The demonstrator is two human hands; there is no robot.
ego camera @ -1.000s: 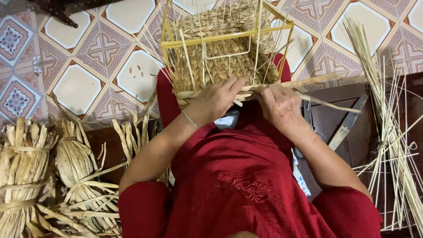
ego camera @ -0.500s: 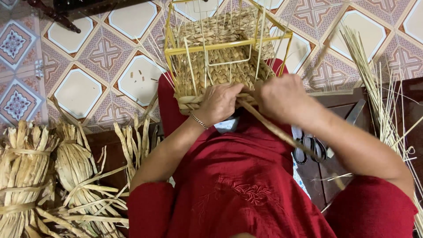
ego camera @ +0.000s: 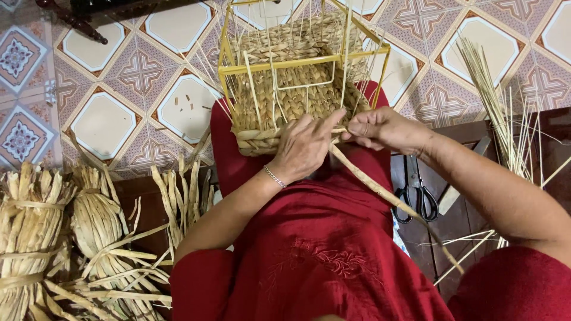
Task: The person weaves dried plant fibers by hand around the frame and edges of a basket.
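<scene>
A half-woven straw basket [ego camera: 291, 95] on a yellow wire frame [ego camera: 303, 62] rests on my lap, over red clothes. My left hand [ego camera: 306, 145] presses against the basket's woven lower edge, fingers spread on the weave. My right hand [ego camera: 383, 128] pinches a long dried fibre strand [ego camera: 386, 193] right at the basket's edge, beside my left fingertips. The strand trails down to the right across my leg. A thin bracelet circles my left wrist.
Bundles of dried fibre [ego camera: 53, 226] lie at the lower left. Black scissors [ego camera: 419, 193] sit on a dark wooden surface to my right. Thin pale reeds [ego camera: 505, 125] fan out at the far right. Patterned floor tiles [ego camera: 113, 113] lie beyond.
My right hand has drawn the strand from lying across the basket edge to trailing down to the right. Both hands have closed together at the basket's lower edge.
</scene>
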